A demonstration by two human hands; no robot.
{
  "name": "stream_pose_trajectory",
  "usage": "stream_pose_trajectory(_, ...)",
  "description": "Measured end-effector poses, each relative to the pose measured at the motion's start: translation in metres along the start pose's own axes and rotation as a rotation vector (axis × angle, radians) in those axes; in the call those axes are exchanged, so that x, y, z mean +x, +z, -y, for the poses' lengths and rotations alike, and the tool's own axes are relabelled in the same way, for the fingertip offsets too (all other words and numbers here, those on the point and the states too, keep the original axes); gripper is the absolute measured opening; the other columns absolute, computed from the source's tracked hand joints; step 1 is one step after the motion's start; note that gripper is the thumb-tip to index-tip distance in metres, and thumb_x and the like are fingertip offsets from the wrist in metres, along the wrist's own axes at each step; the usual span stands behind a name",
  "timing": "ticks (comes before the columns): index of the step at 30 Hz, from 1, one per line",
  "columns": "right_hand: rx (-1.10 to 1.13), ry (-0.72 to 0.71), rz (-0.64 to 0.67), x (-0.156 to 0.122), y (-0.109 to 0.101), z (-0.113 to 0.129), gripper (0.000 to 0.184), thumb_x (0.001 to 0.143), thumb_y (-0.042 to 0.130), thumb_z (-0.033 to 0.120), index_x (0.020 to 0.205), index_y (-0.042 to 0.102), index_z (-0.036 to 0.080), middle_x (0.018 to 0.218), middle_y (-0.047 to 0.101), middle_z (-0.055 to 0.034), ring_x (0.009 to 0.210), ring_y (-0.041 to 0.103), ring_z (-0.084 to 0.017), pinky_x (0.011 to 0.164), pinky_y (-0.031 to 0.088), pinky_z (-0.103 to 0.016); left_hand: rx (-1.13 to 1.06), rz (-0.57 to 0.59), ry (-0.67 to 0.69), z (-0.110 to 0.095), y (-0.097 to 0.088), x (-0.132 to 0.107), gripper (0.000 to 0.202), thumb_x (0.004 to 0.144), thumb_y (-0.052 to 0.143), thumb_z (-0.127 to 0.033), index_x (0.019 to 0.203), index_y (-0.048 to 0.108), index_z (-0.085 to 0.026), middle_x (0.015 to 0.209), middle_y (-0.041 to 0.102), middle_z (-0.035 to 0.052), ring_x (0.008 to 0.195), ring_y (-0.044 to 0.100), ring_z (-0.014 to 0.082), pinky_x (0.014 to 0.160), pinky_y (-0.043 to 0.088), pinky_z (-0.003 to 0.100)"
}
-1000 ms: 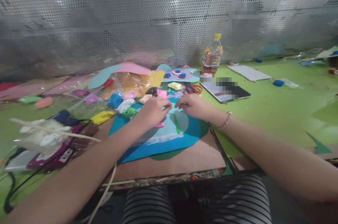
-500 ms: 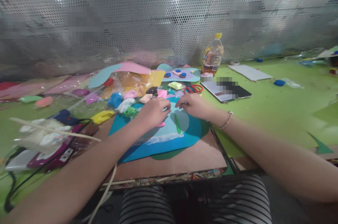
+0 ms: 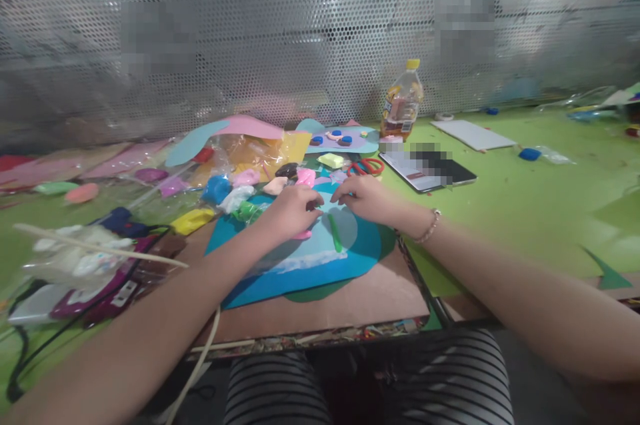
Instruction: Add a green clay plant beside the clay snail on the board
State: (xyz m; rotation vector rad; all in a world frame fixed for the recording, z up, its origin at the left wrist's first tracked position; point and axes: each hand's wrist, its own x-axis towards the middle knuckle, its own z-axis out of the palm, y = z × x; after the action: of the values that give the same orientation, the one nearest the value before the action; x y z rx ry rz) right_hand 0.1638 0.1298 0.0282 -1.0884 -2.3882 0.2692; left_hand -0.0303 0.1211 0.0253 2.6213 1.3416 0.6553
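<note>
Over a blue paper sheet [image 3: 360, 263] with a light-blue layer, my left hand [image 3: 299, 208] and my right hand [image 3: 357, 197] face each other, a small gap between them. Both have curled fingers drawn together; anything pinched in them is too small or hidden to make out. A strip of green clay [image 3: 335, 233] lies on the sheet just below my right hand. White clay [image 3: 313, 262] is smeared along the lower part of the sheet. A bit of pink clay [image 3: 302, 235] shows from under my left hand.
Several bagged clay lumps, one of them blue [image 3: 217, 189], lie left of the sheet. Red-handled scissors [image 3: 369, 167], a tablet [image 3: 430, 168] and a bottle [image 3: 403, 101] stand or lie beyond my right hand. A pale cable [image 3: 100, 241] crosses at left. A perforated metal screen [image 3: 320, 31] rises behind.
Both hands stay nearly in place, with only a very slight shift of the fingers. The view has moved a little; the clay and paper lie as before.
</note>
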Motion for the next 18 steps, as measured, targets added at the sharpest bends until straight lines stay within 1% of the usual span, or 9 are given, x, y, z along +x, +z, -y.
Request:
stream_pose_trajectory(5, 0.006, -0.014, 0.017, -0.0004, 0.0008, -0.0004, 0.032, 0.073, 0.047, 0.003, 0.083, 0.073, 0.017, 0.082, 0.072, -0.0021, 0.076, 0.064, -0.014, 0.075, 0.046, -0.024, -0.091, 0.051, -0.065, -0.0001, -0.0012, -0.0039, 0.020, 0.077, 0.051, -0.015, 0.081, 0.070, -0.019, 0.073, 0.069, 0.0007, 0.067, 0.061, 0.0143, 0.061, 0.044, 0.024)
stream_pose_trajectory(7, 0.004, -0.006, 0.021, -0.0003, 0.0009, -0.0002, 0.032, 0.073, 0.046, 0.003, 0.083, 0.073, 0.017, 0.083, 0.072, -0.0022, 0.077, 0.064, -0.014, 0.074, 0.046, -0.024, -0.122, 0.062, -0.094, -0.0001, -0.0017, -0.0052, 0.021, 0.077, 0.051, -0.015, 0.083, 0.070, -0.020, 0.072, 0.069, 0.0000, 0.066, 0.062, 0.0139, 0.059, 0.044, 0.023)
stream_pose_trajectory(12, -0.006, 0.020, 0.044, -0.0002, 0.0000, 0.0012, 0.032, 0.072, 0.047, 0.003, 0.084, 0.073, 0.018, 0.085, 0.072, -0.0026, 0.079, 0.063, -0.015, 0.074, 0.045, -0.025, -0.167, 0.065, -0.136, -0.0001, 0.0001, -0.0054, 0.017, 0.074, 0.056, -0.016, 0.081, 0.071, -0.019, 0.074, 0.070, 0.0011, 0.069, 0.063, 0.0149, 0.062, 0.047, 0.023)
stream_pose_trajectory(16, -0.001, 0.010, 0.054, 0.0004, 0.0002, 0.0019, 0.032, 0.073, 0.047, 0.003, 0.085, 0.073, 0.018, 0.085, 0.071, -0.0031, 0.080, 0.063, -0.015, 0.076, 0.045, -0.027, -0.175, 0.058, -0.144, 0.0011, 0.0034, -0.0048, 0.017, 0.076, 0.056, -0.021, 0.083, 0.072, -0.019, 0.075, 0.070, 0.0019, 0.071, 0.064, 0.0157, 0.064, 0.048, 0.024)
stream_pose_trajectory(18, 0.000, 0.008, 0.054, 0.0005, 0.0001, 0.0026, 0.032, 0.074, 0.047, 0.003, 0.085, 0.072, 0.017, 0.085, 0.071, -0.0036, 0.080, 0.063, -0.015, 0.076, 0.044, -0.027, -0.168, 0.056, -0.139, 0.0020, 0.0047, -0.0041, 0.017, 0.076, 0.057, -0.021, 0.083, 0.072, -0.019, 0.075, 0.071, 0.0028, 0.072, 0.064, 0.0161, 0.065, 0.048, 0.024)
